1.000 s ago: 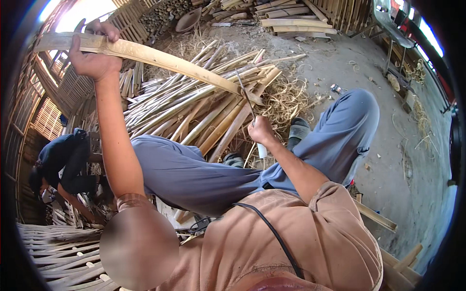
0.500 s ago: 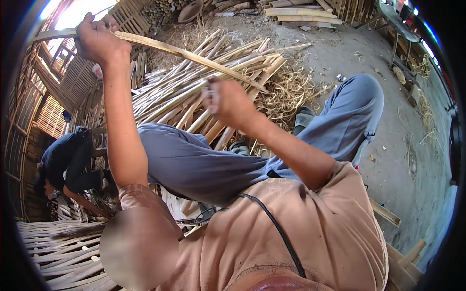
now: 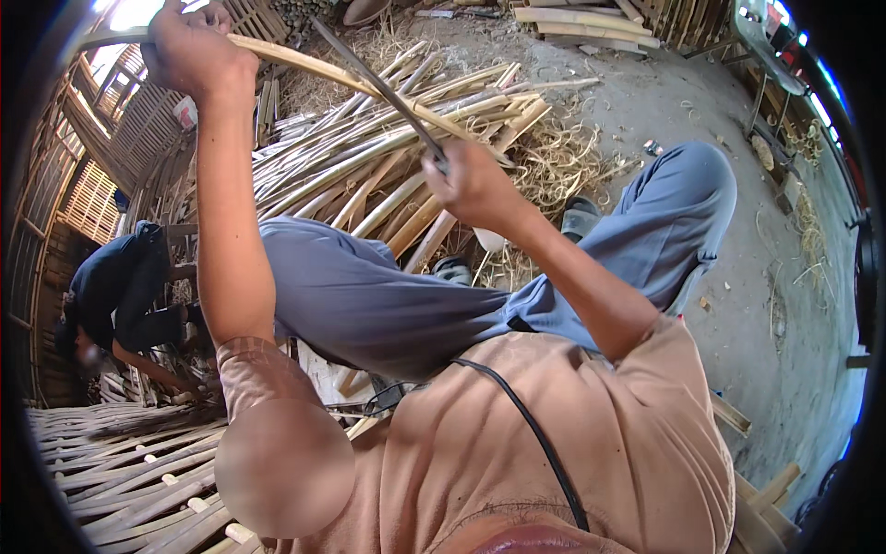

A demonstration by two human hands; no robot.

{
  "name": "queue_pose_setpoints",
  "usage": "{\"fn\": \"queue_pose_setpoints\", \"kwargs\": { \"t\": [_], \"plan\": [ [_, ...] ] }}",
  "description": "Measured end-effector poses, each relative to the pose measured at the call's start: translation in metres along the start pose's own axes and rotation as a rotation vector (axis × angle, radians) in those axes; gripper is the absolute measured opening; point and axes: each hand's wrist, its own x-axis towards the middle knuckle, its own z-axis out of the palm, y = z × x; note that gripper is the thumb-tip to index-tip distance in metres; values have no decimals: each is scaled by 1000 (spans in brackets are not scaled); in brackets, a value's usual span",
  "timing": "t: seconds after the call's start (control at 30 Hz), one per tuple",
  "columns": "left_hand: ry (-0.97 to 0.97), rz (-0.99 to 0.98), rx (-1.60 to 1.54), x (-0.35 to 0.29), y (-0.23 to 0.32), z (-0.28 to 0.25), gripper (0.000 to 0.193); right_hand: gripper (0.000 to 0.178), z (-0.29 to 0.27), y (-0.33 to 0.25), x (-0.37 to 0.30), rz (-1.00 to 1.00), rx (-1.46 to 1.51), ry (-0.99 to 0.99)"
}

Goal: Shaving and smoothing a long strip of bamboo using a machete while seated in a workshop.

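My left hand [image 3: 201,54] is raised at the upper left, closed around a long, pale bamboo strip [image 3: 309,63]. The strip runs past both sides of the fist and slopes down to the right. Nearer the middle, my right hand [image 3: 478,187] grips a long-bladed knife [image 3: 408,114]. Its dark, narrow blade points up and left and crosses the strip; whether they touch, I cannot tell. A pale end, perhaps of the handle, shows below the right hand.
Beneath the strip lies a heap of split bamboo [image 3: 323,152], with curly shavings [image 3: 563,162] at its right. A co-worker [image 3: 115,291] bends down at the left. Slatted bamboo [image 3: 120,462] fills the lower left. More bamboo pieces [image 3: 591,26] lie at the back.
My right hand has moved slightly right and up, and the knife blade now shows clearly across the strip. My left hand keeps its hold, shifted a little up and right in the picture.
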Motion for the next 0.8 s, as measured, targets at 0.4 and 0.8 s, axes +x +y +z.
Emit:
{"fn": "queue_pose_setpoints", "kwargs": {
  "t": [0.4, 0.8],
  "plan": [
    [-18, -4, 1, 3, 0, 0, 16, 16, 8, 13, -5, -6, -18, 49],
    [-23, 10, 54, 14, -8, -4, 13, 14, 14, -11, -15, -10, 115, 19]
  ]
}}
